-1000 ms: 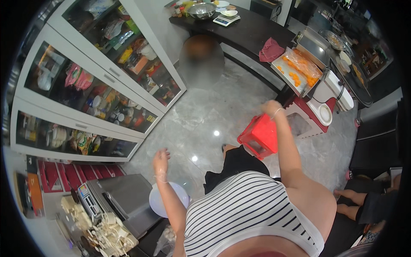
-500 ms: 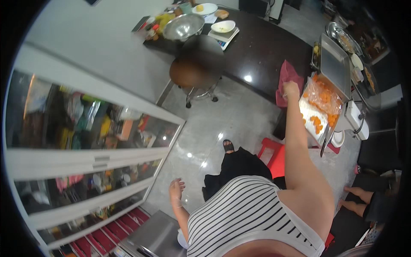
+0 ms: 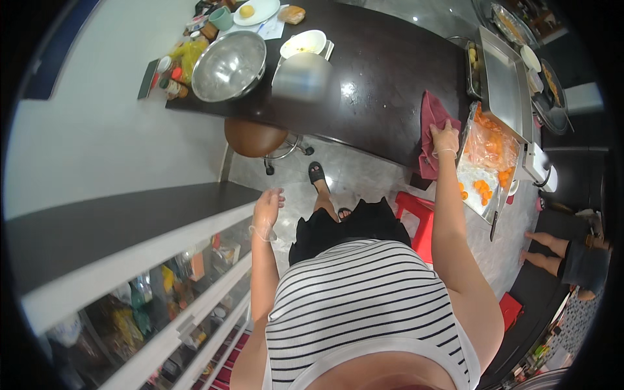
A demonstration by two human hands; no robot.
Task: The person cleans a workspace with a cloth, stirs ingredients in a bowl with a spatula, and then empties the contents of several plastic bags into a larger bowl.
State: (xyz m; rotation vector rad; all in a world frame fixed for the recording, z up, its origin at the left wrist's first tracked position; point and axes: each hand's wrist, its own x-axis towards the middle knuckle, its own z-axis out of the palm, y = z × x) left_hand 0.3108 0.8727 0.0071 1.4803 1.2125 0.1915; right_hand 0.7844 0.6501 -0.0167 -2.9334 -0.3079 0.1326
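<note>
My right hand [image 3: 444, 138] rests on a dark pink cloth [image 3: 429, 112] at the table's right end, its fingers closed on the fabric. Part of the cloth hangs over the table's front edge. Right beside that hand is a tray [image 3: 469, 204] with orange pieces [image 3: 482, 190] on a white surface and a clear plastic bag [image 3: 492, 148] with more orange pieces in it. A dark-handled tool [image 3: 494, 225] lies along the tray's near right side. My left hand [image 3: 267, 207] hangs in the air over the floor, holding nothing, with its fingers loosely apart.
On the dark table [image 3: 383, 71] stand a large metal bowl [image 3: 229, 65], a white bowl [image 3: 303, 44] and a plate [image 3: 257, 11]. A deep metal tray [image 3: 506, 84] sits at right. Below are a brown stool [image 3: 255, 138] and a red stool [image 3: 419, 218]. Another person's legs [image 3: 547, 252] show at right.
My body and view have moved toward the table, and the glass-front cabinet has slid to the lower left. My left hand has risen toward the table. My right hand stays on the cloth.
</note>
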